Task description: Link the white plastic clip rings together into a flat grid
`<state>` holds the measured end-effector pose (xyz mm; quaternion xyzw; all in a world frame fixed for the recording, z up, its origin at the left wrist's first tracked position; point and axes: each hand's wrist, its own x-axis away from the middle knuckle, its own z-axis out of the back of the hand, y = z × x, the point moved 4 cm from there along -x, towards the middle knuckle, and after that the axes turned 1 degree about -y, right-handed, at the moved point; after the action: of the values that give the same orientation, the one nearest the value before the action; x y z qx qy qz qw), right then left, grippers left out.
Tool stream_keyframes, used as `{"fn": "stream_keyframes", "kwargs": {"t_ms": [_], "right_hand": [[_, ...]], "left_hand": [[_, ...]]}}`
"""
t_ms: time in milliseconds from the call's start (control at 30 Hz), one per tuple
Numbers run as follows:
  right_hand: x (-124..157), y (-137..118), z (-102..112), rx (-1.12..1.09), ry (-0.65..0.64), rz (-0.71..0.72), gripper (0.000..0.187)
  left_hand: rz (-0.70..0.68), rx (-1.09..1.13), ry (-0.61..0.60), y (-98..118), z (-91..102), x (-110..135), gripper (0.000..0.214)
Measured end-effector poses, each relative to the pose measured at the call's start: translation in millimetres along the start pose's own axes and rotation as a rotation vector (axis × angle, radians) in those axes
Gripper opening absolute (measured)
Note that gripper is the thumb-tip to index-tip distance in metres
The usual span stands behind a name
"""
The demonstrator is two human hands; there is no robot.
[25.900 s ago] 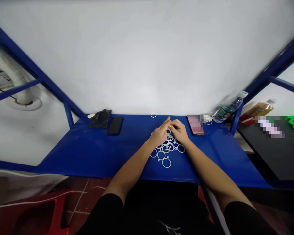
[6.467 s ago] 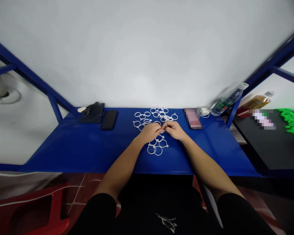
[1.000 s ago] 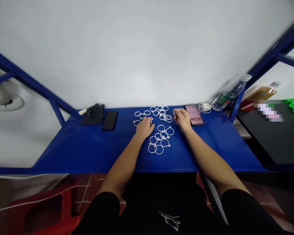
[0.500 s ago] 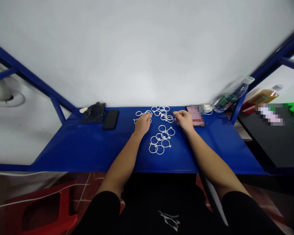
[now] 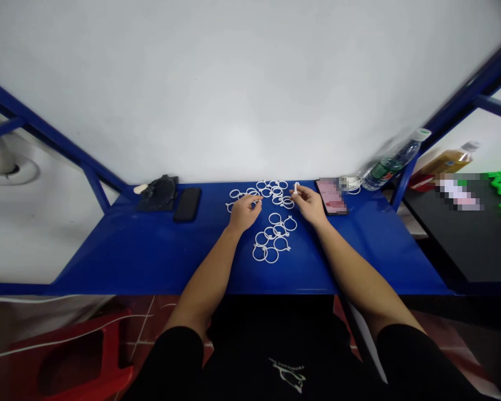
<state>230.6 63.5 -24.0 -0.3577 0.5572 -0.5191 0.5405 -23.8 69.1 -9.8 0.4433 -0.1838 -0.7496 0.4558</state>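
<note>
Several white plastic rings [image 5: 271,238] lie in a loose group on the blue table [image 5: 158,250], and more white rings [image 5: 270,191] lie near the back wall. My right hand [image 5: 309,203] pinches a small white ring piece [image 5: 296,188] between thumb and fingers, just above the far rings. My left hand [image 5: 244,213] rests knuckles-up on the table with curled fingers, touching rings at the far left of the group. What its fingers hold is hidden.
A black phone [image 5: 187,204] and a dark pouch [image 5: 159,192] lie at the back left. A phone with a red screen [image 5: 332,196] lies right of my right hand, and a water bottle [image 5: 392,160] leans beyond it. A red stool [image 5: 67,362] stands below left.
My right hand has moved slightly left from beside the red-screen phone and lifted a white ring piece in a pinch. My left hand has hardly moved.
</note>
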Motion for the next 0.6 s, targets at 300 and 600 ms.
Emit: {"fn": "stream_keyframes", "kwargs": {"t_ms": [300, 600], "right_hand": [[3, -2, -4, -0.016, -0.052, 0.014, 0.042], [6, -11, -5, -0.017, -0.074, 0.040, 0.037]], "left_hand": [[-0.019, -0.005, 0.001, 3, 0.8, 0, 0.019], [-0.010, 0.034, -0.030, 7, 3.2, -2, 0.022]]}}
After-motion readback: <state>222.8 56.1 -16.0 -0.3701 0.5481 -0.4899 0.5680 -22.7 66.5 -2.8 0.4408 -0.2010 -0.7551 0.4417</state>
